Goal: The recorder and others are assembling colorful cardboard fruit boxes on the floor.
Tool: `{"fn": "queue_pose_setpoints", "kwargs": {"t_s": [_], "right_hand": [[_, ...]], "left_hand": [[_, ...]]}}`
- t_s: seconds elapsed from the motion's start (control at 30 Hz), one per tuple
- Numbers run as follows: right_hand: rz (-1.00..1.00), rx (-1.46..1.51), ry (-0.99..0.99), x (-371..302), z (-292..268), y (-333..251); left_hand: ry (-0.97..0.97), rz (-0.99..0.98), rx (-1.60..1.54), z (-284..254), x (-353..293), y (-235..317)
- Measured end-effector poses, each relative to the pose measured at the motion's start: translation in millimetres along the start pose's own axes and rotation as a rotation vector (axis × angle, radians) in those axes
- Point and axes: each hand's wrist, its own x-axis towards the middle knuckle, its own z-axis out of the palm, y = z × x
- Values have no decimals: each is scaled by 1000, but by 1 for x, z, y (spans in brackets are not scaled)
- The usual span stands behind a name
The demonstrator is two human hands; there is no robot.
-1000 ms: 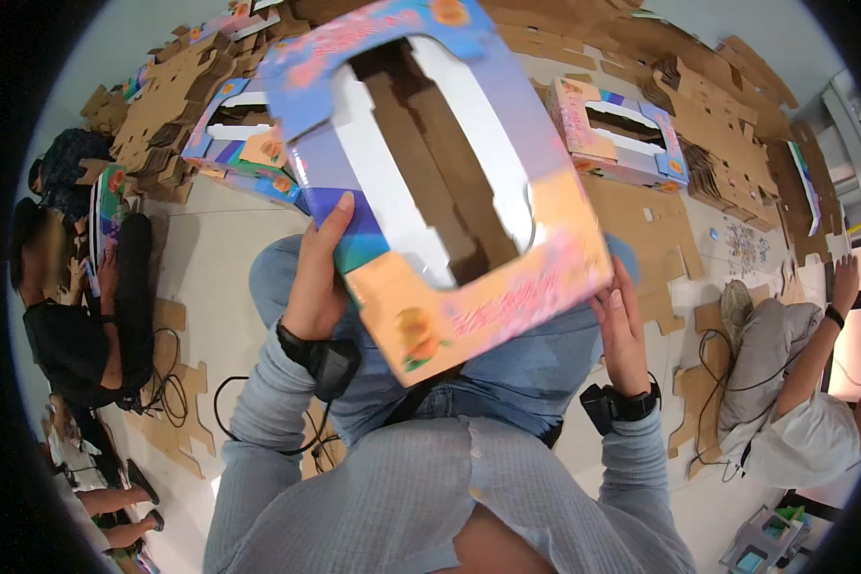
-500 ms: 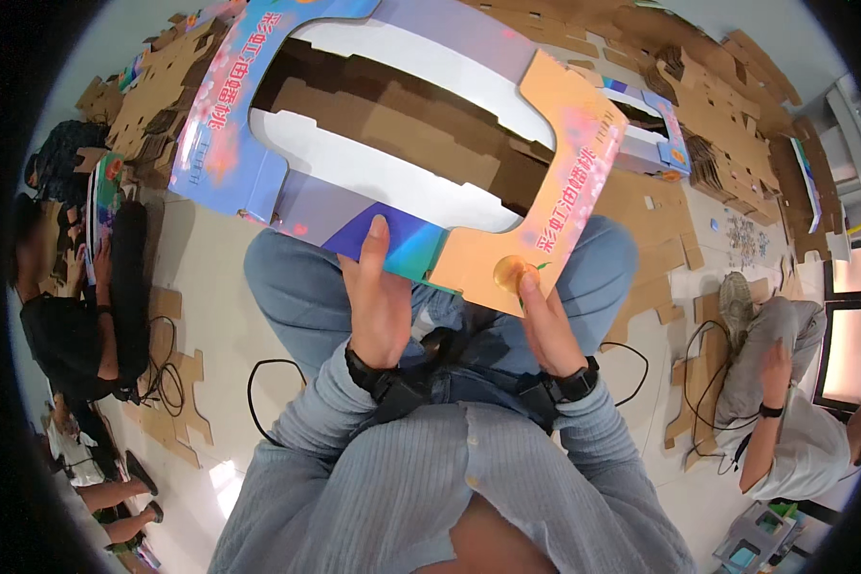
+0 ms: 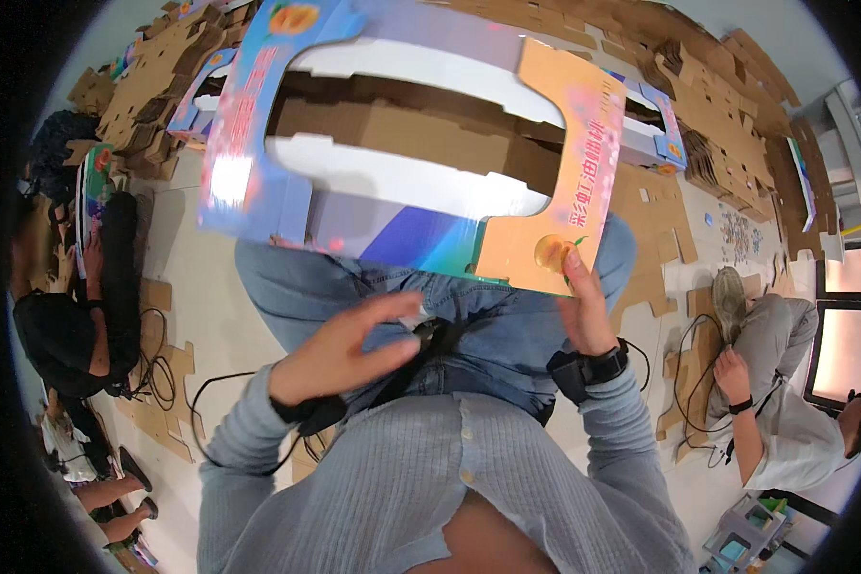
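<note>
Pale floor point(image 3: 201, 306); left hand point(image 3: 344, 356) now off box point(image 3: 407, 177) — right hand point(image 3: 588, 311) (alone) gripping.

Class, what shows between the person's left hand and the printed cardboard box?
In the head view, only the blue jeans show in the gap between the left hand and the box.

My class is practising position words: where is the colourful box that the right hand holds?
In the head view, the colourful box is at upper centre, partly hiding the jeans, its lower right corner in the right hand.
</note>
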Motion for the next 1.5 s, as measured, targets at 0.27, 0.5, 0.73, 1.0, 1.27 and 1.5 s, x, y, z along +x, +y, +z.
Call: {"fn": "queue_pose_setpoints", "kwargs": {"t_s": [0.27, 0.5, 0.73, 1.0, 1.27, 1.5], "right_hand": [[92, -258, -256, 14, -3, -36], [105, -503, -404, 29, 17, -59], [-38, -420, -281, 49, 34, -58], [-103, -145, -195, 44, 35, -35], [-135, -70, -302, 1, 56, 3], [-26, -114, -146, -1, 61, -10]], "left_hand": [[-47, 203, 508, -53, -49, 82], [107, -34, 178, -27, -1, 45], [29, -86, -466, -20, 44, 28], [49, -106, -513, -31, 45, 32], [33, 29, -520, -50, 59, 53], [84, -20, -295, -45, 62, 62]]}}
